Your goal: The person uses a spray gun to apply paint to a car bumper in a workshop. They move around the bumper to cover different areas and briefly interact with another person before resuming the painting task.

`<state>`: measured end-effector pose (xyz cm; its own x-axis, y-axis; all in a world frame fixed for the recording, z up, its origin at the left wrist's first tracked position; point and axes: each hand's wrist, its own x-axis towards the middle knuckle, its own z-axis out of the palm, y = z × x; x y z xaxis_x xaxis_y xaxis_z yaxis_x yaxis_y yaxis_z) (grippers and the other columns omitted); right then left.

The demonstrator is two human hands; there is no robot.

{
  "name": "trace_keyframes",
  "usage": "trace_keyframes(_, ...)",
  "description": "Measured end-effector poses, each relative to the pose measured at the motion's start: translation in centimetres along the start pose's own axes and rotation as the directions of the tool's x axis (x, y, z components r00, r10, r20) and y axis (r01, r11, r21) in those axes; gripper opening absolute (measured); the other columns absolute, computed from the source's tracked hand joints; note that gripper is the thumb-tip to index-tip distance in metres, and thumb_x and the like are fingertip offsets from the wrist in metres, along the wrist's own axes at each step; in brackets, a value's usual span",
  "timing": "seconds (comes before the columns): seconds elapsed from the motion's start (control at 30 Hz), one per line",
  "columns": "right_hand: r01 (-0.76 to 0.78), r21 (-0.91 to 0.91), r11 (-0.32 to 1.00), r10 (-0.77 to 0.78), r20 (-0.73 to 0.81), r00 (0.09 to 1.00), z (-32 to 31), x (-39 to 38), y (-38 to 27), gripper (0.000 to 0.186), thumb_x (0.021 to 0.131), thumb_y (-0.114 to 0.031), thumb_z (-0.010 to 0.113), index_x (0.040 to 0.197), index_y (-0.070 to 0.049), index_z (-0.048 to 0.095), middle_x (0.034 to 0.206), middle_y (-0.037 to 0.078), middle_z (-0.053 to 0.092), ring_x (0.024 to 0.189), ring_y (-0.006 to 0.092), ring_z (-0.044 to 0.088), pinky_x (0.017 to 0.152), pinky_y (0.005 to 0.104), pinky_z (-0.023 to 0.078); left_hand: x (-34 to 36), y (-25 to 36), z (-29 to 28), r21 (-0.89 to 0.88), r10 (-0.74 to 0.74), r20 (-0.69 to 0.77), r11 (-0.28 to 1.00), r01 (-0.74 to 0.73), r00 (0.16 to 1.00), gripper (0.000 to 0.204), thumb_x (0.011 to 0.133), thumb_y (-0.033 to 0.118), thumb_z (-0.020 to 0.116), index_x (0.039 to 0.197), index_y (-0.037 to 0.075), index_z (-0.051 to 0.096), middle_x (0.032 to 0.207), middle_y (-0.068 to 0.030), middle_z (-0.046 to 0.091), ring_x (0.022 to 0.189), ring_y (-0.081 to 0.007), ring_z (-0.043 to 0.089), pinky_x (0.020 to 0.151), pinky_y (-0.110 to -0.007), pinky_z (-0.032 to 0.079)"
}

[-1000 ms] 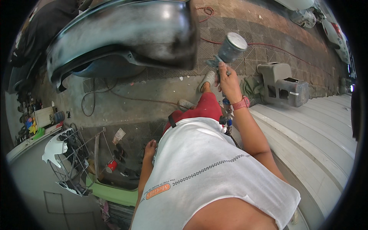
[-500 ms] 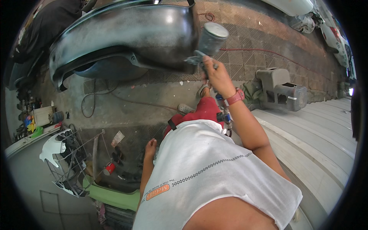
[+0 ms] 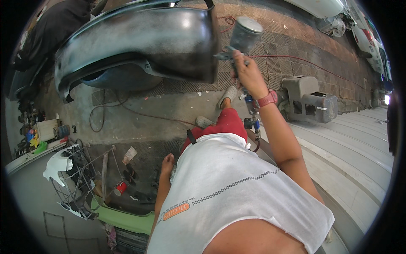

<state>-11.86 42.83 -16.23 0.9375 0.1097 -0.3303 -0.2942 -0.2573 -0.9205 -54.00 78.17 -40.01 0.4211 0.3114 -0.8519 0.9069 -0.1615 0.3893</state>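
My right hand (image 3: 249, 76) is closed around the handle of a spray gun (image 3: 229, 53). The gun's grey paint cup (image 3: 246, 34) sits on top, tilted to the right. Its nozzle points left at the right end of a glossy black car bumper (image 3: 169, 31), a short gap away. Patches of pale grey coating cover the bumper's face, while its right end looks darker. Below the gripping hand, a blue and black fitting (image 3: 252, 123) joins the air hose. My left hand (image 3: 168, 161) hangs low beside my hip, fingers loosely extended, with nothing visible in it.
A red hose (image 3: 304, 62) crosses the tiled floor, and a darker one (image 3: 148, 112) runs under the bumper. A grey plastic part (image 3: 311, 99) stands at right by ribbed metal sheeting (image 3: 359, 156). At lower left are a metal rack (image 3: 105, 169), a red can (image 3: 120, 188) and a green panel (image 3: 127, 218).
My right hand and the spray gun have moved right and slightly down, off the bumper's right end. A forward foot shows more fully. My left hand has barely moved.
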Motion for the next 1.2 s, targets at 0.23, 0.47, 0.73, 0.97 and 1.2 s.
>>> trace_keyframes(0.23, 0.056, 0.142, 0.988, -0.096, 0.294, 0.951, 5.8, 0.3, -4.3, 0.067, 0.108, -0.063, 0.047, 0.110, 0.001, 0.065, 0.072, 0.005, 0.065, 0.057, 0.0125, 0.066, 0.044, 0.0266, 0.049, -0.7, 1.7, 0.5, -0.060, -0.071, -0.037, 0.996, 0.069, 0.997, 0.056, 0.108, 0.039, 0.061, 0.153, 0.005, 0.054, 0.144, -0.0132, 0.064, 0.125, -0.0245, 0.064, 0.109, -0.040, 0.048)
trace_keyframes(0.47, -0.008, 0.088, 0.996, 0.002, 0.068, 0.998, 1.6, 4.0, -3.8, 0.062, 0.109, -0.059, 0.050, 0.107, 0.001, 0.065, 0.068, 0.004, 0.062, 0.052, 0.0131, 0.063, 0.041, 0.0273, 0.047, -1.0, -1.6, 1.6, 0.044, -0.127, 0.011, 0.991, 0.126, 0.992, 0.059, 0.108, 0.041, 0.060, 0.154, 0.005, 0.053, 0.150, -0.0160, 0.061, 0.136, -0.0278, 0.059, 0.115, -0.042, 0.044)
trace_keyframes(0.73, -0.076, -0.072, 0.995, 0.059, -0.209, 0.976, -6.2, 7.1, -0.4, 0.066, 0.108, -0.062, 0.048, 0.099, 0.001, 0.066, 0.067, 0.008, 0.064, 0.051, 0.0152, 0.064, 0.041, 0.0286, 0.048, -0.3, -3.3, 0.9, 0.141, -0.131, 0.046, 0.982, 0.124, 0.990, 0.066, 0.110, 0.049, 0.054, 0.156, 0.002, 0.050, 0.158, -0.0196, 0.052, 0.145, -0.0326, 0.052, 0.119, -0.045, 0.040)
trace_keyframes(0.97, 0.067, -0.106, 0.992, -0.077, -0.098, 0.992, -4.7, 6.7, -2.2, 0.066, 0.108, -0.061, 0.048, 0.103, 0.002, 0.067, 0.071, 0.009, 0.068, 0.056, 0.0167, 0.070, 0.042, 0.0284, 0.050, -2.1, 2.8, -0.4, 0.008, -0.064, 0.000, 0.998, 0.064, 0.998, 0.062, 0.109, 0.045, 0.059, 0.155, 0.004, 0.051, 0.149, -0.0155, 0.060, 0.134, -0.0290, 0.059, 0.113, -0.043, 0.046)
trace_keyframes(1.2, 0.102, 0.115, 0.988, -0.111, 0.071, 0.991, -2.1, 7.6, -5.6, 0.067, 0.108, -0.065, 0.045, 0.108, -0.001, 0.064, 0.074, 0.006, 0.068, 0.059, 0.0146, 0.069, 0.047, 0.0275, 0.050, -0.7, 2.4, -1.2, 0.014, 0.056, -0.039, 0.998, -0.055, 0.998, 0.061, 0.107, 0.043, 0.062, 0.153, 0.004, 0.054, 0.144, -0.0151, 0.064, 0.124, -0.0282, 0.065, 0.107, -0.042, 0.050)
